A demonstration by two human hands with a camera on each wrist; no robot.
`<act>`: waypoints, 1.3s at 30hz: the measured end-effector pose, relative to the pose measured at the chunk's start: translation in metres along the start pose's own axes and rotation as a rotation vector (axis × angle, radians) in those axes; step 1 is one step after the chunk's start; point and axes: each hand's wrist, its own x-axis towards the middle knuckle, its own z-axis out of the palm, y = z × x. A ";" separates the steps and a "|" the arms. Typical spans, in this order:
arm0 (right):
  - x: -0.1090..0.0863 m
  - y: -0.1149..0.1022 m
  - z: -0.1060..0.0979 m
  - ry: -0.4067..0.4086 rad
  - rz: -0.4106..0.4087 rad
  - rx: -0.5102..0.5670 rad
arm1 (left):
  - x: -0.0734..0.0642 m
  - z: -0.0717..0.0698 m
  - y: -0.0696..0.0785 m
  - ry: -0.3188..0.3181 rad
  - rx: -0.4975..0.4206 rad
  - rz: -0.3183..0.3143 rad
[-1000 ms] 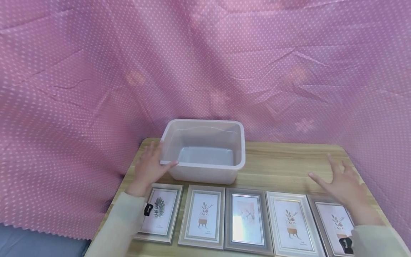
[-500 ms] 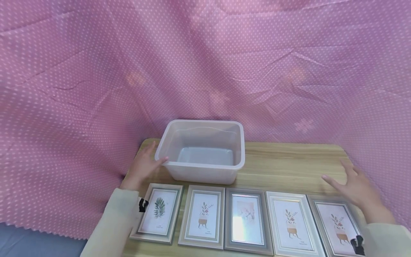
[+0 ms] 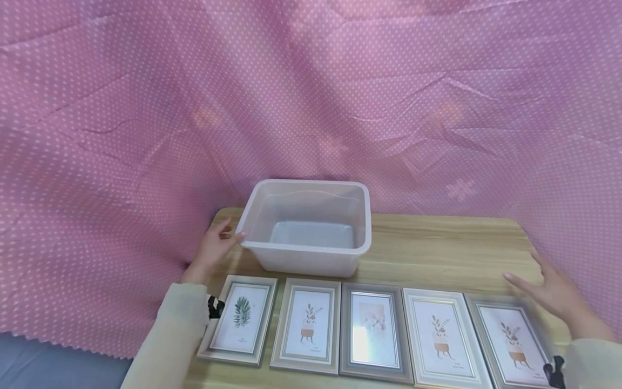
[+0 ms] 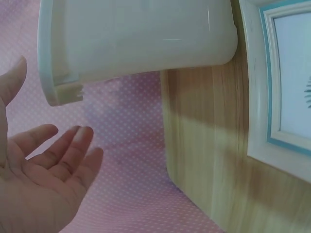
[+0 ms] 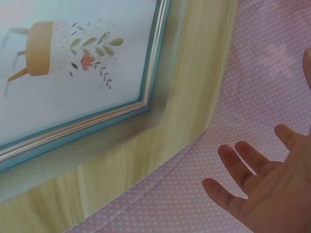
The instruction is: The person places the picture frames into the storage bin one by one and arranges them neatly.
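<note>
A white plastic bin (image 3: 306, 263) stands at the back of the table, its inside bare. Beside its left rim is my left hand (image 3: 214, 251); the left wrist view shows this hand (image 4: 48, 182) with loosely bent fingers, apart from the bin wall (image 4: 141, 39). Over the table's right edge hangs my right hand (image 3: 554, 289), fingers spread and holding nothing. Nearest to it lies a grey picture frame (image 3: 510, 337) with a potted-plant print. In the right wrist view the hand (image 5: 272, 189) is clear of that frame (image 5: 160, 97).
Along the front lie more picture frames: one with a green leaf (image 3: 241, 319), a pale one (image 3: 307, 324), a grey one (image 3: 374, 329) and another pale one (image 3: 442, 335). They rest on a wooden table (image 3: 437, 243). Pink dotted cloth (image 3: 311, 108) hangs around it.
My left hand has drawn back leftward from over the bin's rim corner to beside it. My right hand has moved right and slightly down. Bin and frames look unmoved.
</note>
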 end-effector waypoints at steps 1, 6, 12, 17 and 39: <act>0.000 0.003 0.000 -0.008 -0.007 0.009 | 0.001 0.000 -0.001 0.009 -0.019 -0.003; 0.001 0.019 0.004 -0.053 0.011 0.065 | 0.004 -0.001 -0.008 0.032 -0.107 0.000; -0.001 0.040 0.007 -0.139 0.046 0.123 | 0.007 -0.002 -0.013 0.001 -0.296 -0.049; -0.003 0.055 0.011 -0.162 0.026 0.126 | 0.010 -0.001 -0.013 -0.016 -0.423 -0.086; -0.011 0.086 0.034 -0.343 0.121 0.195 | 0.024 -0.001 -0.012 -0.094 -0.645 -0.182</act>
